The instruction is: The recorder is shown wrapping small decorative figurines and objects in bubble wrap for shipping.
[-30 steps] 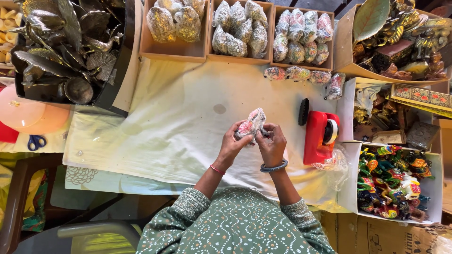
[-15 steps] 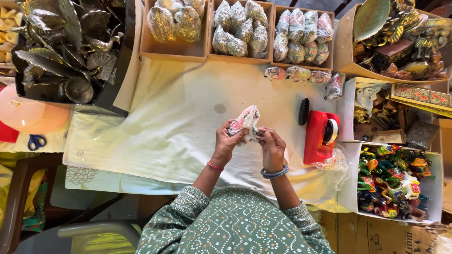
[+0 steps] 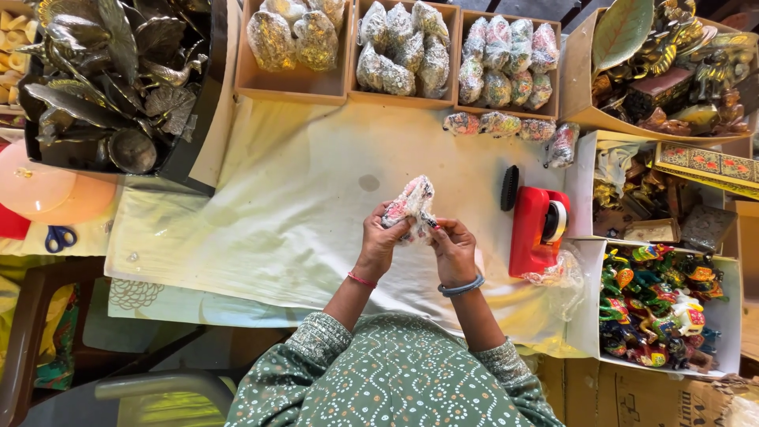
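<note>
Over a pale cloth-covered table (image 3: 261,213), both my hands hold one small bundle wrapped in bubble wrap (image 3: 411,202), with colours showing through the wrap. My left hand (image 3: 381,239) grips its lower left side. My right hand (image 3: 452,247) pinches the wrap at its lower right edge. The bundle points up and away from me, lifted off the cloth.
A red tape dispenser (image 3: 538,229) and a black brush (image 3: 510,187) lie right of my hands. Three cardboard trays (image 3: 411,99) of wrapped bundles line the far edge, loose bundles (image 3: 506,125) beside them. A box of colourful figurines (image 3: 656,304) sits right, metal leaf pieces (image 3: 103,79) left, blue scissors (image 3: 59,237) far left.
My hands have shifted slightly left with the bundle and turned it, so its tip now points further up; both hands keep their hold.
</note>
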